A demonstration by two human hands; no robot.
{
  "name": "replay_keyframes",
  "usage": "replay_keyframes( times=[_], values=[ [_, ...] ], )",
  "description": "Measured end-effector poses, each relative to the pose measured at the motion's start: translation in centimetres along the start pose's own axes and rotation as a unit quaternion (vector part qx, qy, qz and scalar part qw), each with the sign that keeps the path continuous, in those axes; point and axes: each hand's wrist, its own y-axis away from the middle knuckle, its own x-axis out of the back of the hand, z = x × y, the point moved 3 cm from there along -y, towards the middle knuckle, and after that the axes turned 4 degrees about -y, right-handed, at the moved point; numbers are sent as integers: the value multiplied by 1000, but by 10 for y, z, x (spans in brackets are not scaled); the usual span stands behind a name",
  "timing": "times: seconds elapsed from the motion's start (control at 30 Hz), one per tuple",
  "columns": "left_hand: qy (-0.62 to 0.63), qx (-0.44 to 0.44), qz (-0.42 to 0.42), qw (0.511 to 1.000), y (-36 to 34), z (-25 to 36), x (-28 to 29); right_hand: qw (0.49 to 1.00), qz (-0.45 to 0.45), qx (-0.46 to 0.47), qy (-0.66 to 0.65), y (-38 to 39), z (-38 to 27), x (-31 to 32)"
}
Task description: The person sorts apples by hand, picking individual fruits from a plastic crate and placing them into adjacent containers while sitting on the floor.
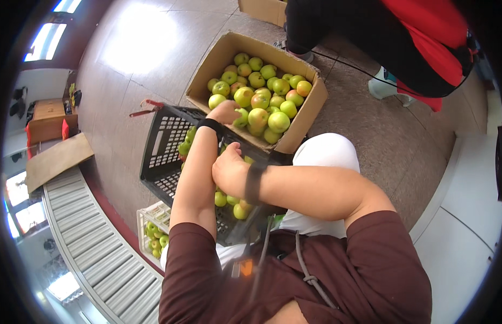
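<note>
My left hand [225, 112] reaches over the near left edge of an open cardboard box [299, 141]. Its fingers are bent around a green apple [240, 117] among the many green and reddish apples inside. My right hand [230, 171] is lower, crossing close beside my left forearm, above a black plastic crate [151, 156]. Its fingers curl downward; what they hold, if anything, is hidden. More green apples [220, 199] lie in the crate, partly covered by my arms. Both wrists wear dark bands.
A white crate [144, 229] of green apples stands beside a roller conveyor [94, 237] at left, with a cardboard sheet [59, 159] on its far end. A red-handled tool [147, 109] is at the black crate's corner. Another person's dark-clothed leg [337, 27] and a white stool [381, 86] are beyond the box.
</note>
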Motion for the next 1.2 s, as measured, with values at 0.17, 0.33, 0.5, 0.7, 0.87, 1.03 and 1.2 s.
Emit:
replay_keyframes(
  times=[0.17,0.33,0.5,0.7,0.87,1.03,1.2],
  values=[
    [457,-113,208,857,69,1,26,997,39,32,-62,-5,11,3],
    [551,-99,325,762,147,-48,2,984,167,25,-55,8,34,17],
    [285,106,131,944,142,-131,-133,983,159,66,-61,-3,28,6],
    [116,103,-56,986,138,-136,-232,983,155,82,-46,-13,15,7],
    [-45,87,-116,988,138,-128,-257,985,145,86,-23,-21,4,7],
    [-16,71,-99,992,137,-123,-252,987,137,87,-14,-24,6,7],
    [282,218,-172,918,142,-116,-241,988,132,83,-7,-24,4,7]
  ],
)
